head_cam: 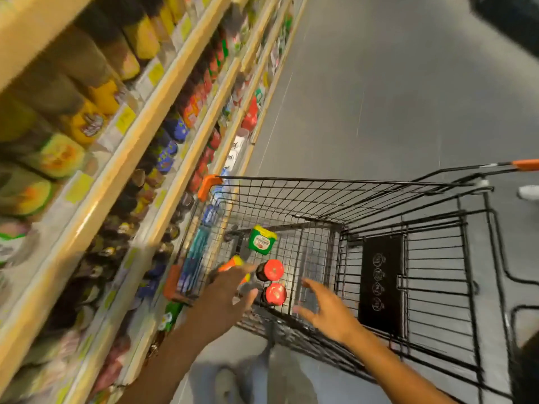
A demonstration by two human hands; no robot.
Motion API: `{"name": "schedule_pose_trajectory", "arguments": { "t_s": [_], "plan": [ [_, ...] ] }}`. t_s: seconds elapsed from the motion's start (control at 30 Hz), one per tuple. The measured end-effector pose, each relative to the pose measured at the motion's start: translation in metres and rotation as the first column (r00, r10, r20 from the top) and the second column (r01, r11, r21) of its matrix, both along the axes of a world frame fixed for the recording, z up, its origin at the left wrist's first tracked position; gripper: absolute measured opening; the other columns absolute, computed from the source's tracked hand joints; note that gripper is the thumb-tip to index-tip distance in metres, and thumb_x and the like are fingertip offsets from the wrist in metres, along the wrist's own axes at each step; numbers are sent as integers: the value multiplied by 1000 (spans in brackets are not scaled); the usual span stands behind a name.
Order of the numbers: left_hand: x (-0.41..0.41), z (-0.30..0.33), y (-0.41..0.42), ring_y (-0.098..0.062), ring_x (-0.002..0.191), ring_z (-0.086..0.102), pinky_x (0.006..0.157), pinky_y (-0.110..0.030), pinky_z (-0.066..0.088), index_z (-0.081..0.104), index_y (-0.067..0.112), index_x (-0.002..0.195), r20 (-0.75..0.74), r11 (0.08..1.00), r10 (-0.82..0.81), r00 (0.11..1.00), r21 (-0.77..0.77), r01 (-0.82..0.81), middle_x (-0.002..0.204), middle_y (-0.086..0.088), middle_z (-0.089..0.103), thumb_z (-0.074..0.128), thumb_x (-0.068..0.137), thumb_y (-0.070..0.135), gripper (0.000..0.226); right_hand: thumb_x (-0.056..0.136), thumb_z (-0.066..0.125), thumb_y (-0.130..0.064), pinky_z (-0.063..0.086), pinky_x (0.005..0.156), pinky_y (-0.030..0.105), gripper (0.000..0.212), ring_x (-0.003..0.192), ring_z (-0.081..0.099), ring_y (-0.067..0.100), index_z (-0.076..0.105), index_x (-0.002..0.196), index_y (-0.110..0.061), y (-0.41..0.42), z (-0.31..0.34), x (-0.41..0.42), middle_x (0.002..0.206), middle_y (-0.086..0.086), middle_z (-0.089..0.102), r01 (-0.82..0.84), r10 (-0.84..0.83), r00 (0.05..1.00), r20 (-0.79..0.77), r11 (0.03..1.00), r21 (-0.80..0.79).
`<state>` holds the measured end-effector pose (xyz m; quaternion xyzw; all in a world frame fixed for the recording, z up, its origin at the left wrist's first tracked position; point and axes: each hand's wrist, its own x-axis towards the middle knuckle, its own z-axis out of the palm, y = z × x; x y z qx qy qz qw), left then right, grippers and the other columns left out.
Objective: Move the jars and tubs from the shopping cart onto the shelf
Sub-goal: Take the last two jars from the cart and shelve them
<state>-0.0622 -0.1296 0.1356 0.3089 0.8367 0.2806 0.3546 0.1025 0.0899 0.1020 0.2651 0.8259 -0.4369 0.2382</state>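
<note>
Over the shopping cart [350,199], both hands reaching down w/ nothing held. Left hand [224,298] has fingers spread and relaxed, hovering above a blurry orange/yellow item [233,265] at the cart's shelf-side wall; can't tell if touching it. Right hand [326,310] also spread wide, fingers straight, above bare wire beside the jars, apart from them.

Risks (judgement): frame is motion-blurred, so hands or head likely moving fast; a quick grab could knock the two red-lid jars together or tip them. Jars look like glass, so a drop onto cart wire or floor could break one. Lids are smooth, so a top-only pinch may slip; better to wrap the body. Cart is on wheels and nobody holds the handle, so leaning on its rim could roll it away from the shelf [137,147]. Shelf rows look packed, so pushing a jar in could shove stock off the edge.

Contents: cart basket holds a green tub w/ yellow lid [262,239] toward the far end, upper red-lid jar [270,270] and lower red-lid jar [275,294] just beside each other, upright, plus the orange/yellow item. Rest of basket is bare wire. Nothing from this cart load is in hand yet, so all of it still needs moving
</note>
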Motion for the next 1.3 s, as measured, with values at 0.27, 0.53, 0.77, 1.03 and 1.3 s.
{"name": "schedule_pose_trajectory", "arguments": {
  "t_s": [0.27, 0.53, 0.77, 1.03, 1.3],
  "plan": [
    [-16, -99, 27, -14, 131, 50, 103, -45, 49, 46, 36, 142, 81, 998, 1, 997, -57, 4, 146, 9, 48, 46, 87, 60, 60, 83, 80, -35, 26, 119, 29, 91, 146, 33, 21, 28, 155, -15, -11, -154, -14, 157, 3, 34, 103, -86, 989, 117, 984, -146],
    [-26, -126, 37, -11, 130, 49, 106, -41, 46, 48, 28, 141, 120, 997, -15, 993, -75, 25, 142, 10, 51, 41, 84, 60, 65, 64, 82, -43, 47, 106, 37, 89, 123, 55, 16, 45, 141, -19, -34, -234, -12, 134, 0, 54, 183, -171, 982, 79, 962, -203],
    [-30, -154, 35, -6, 133, 40, 109, -29, 37, 41, 34, 145, 115, 992, -48, 992, -109, 61, 143, 20, 39, 60, 97, 33, 51, 69, 89, -20, 35, 88, -1, 73, 106, 52, -17, 46, 126, -38, -42, -254, -18, 119, -27, 51, 240, -248, 968, -33, 958, -160],
    [-36, -184, 64, -1, 131, 35, 104, -11, 29, 24, 49, 139, 197, 980, -92, 976, -154, 123, 142, 20, 35, 63, 94, 17, 68, 68, 82, -25, 51, 96, 24, 70, 112, 62, -3, 53, 129, -43, -25, -235, -4, 121, -19, 67, 269, -285, 956, -71, 946, -183],
    [-28, -238, 88, -19, 146, 28, 117, -31, 29, 17, 24, 156, 211, 972, 11, 977, -233, 40, 158, 0, 27, 78, 80, 11, 98, 62, 85, -40, 54, 98, 31, 81, 113, 63, -1, 52, 137, -37, 25, -219, 35, 122, -18, 66, 325, -333, 941, -59, 938, -119]
  ]
}}
